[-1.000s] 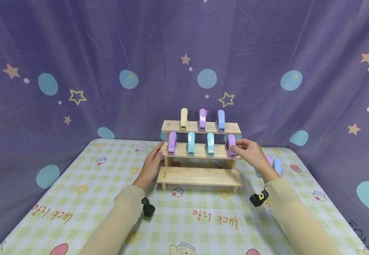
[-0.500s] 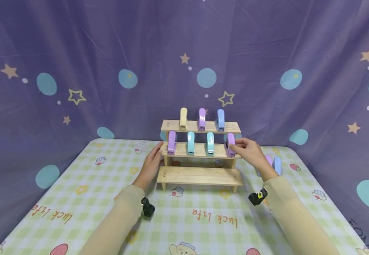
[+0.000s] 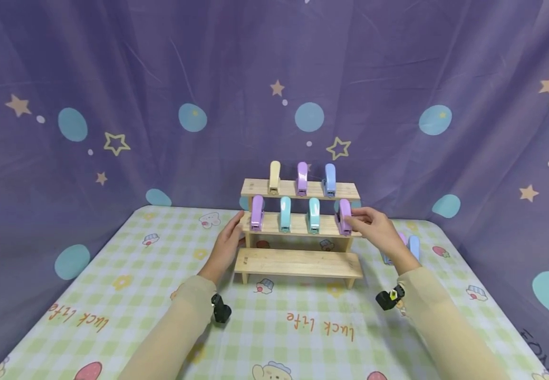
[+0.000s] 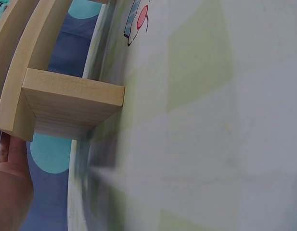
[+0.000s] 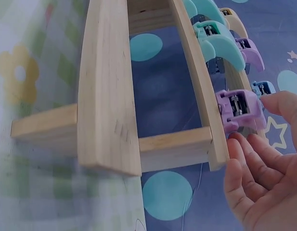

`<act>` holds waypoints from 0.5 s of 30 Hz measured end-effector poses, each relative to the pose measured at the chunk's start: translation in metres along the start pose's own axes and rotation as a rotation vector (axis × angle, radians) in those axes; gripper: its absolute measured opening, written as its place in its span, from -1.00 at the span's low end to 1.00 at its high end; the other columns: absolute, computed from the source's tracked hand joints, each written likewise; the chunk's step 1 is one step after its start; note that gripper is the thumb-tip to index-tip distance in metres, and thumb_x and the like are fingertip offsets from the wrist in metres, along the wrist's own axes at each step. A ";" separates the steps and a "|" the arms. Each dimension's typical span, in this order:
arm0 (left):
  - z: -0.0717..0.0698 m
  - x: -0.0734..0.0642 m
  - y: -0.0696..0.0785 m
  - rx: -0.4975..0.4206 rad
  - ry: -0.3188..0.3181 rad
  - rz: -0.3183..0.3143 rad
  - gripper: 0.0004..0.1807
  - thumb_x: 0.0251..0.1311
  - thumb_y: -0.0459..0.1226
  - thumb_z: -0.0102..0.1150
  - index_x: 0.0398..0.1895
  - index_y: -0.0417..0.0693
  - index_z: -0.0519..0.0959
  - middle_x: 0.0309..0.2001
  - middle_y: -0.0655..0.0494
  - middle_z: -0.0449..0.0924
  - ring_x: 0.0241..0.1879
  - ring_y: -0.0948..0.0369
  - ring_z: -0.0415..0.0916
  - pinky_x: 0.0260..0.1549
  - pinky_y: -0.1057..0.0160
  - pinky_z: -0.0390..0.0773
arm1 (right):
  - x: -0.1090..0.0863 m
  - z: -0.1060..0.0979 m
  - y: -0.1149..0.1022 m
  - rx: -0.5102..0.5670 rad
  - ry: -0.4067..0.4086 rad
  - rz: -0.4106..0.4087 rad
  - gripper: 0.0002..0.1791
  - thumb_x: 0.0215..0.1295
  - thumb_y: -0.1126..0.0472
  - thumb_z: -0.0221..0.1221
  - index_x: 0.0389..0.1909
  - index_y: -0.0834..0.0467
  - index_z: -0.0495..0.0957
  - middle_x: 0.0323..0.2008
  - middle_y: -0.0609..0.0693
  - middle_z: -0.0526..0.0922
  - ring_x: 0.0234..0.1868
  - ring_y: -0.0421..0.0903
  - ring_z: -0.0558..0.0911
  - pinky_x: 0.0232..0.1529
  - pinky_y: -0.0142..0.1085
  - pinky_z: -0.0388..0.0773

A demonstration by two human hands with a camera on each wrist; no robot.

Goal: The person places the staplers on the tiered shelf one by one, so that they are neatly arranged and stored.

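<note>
A three-step wooden display stand (image 3: 298, 262) holds small staplers on its upper two shelves. My right hand (image 3: 378, 232) pinches the purple stapler (image 3: 345, 217) at the right end of the middle shelf; the right wrist view has the thumb on one side of this stapler (image 5: 240, 110) and the fingers on the other. Left of it stand a teal stapler (image 3: 314, 215), another teal stapler (image 3: 285, 214) and a purple one (image 3: 257, 213). With fingers extended, my left hand (image 3: 224, 248) rests against the middle shelf's left end. Its fingertips are hidden behind the wood in the left wrist view.
On the top shelf stand a yellow stapler (image 3: 274, 178), a purple stapler (image 3: 301, 179) and a blue stapler (image 3: 329, 180). More staplers, among them a blue one (image 3: 414, 246), lie on the checked tablecloth (image 3: 160, 295) behind my right wrist. A purple curtain (image 3: 236, 63) hangs behind.
The staplers and stand stay in place. My right wrist has shifted slightly to the right, its fingers still at the purple stapler; my left hand has not moved.
</note>
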State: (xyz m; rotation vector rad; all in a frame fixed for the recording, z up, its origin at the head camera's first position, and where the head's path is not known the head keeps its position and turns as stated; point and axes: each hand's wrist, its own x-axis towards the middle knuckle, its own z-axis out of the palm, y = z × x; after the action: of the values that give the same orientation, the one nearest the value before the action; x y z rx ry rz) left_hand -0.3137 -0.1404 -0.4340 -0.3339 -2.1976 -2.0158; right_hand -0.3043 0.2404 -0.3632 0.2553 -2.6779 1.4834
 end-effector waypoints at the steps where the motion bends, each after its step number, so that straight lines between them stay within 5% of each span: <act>1: 0.000 0.000 0.000 -0.003 0.000 -0.002 -0.47 0.63 -0.19 -0.27 0.59 0.01 0.13 0.54 0.00 0.10 0.40 -0.05 0.25 0.31 -0.05 0.40 | -0.001 -0.002 0.001 -0.005 -0.002 -0.002 -0.27 0.38 -0.23 0.20 0.34 0.22 0.42 0.02 0.18 0.65 0.01 0.09 0.62 -0.02 -0.15 0.60; 15: -0.003 0.002 0.002 -0.050 -0.033 -0.045 -0.46 0.63 -0.19 -0.30 0.60 0.02 0.08 0.56 -0.01 0.04 0.44 -0.04 0.16 0.37 -0.06 0.31 | -0.017 -0.029 0.026 -0.121 0.027 0.018 -0.32 0.45 -0.24 0.09 0.35 0.18 0.41 0.08 0.21 0.63 0.05 0.13 0.61 0.00 -0.03 0.61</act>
State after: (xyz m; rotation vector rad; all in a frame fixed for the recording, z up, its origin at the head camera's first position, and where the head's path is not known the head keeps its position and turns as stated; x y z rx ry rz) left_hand -0.3152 -0.1426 -0.4312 -0.3286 -2.1959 -2.1058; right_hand -0.2928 0.2808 -0.3721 0.2027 -2.7427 1.3132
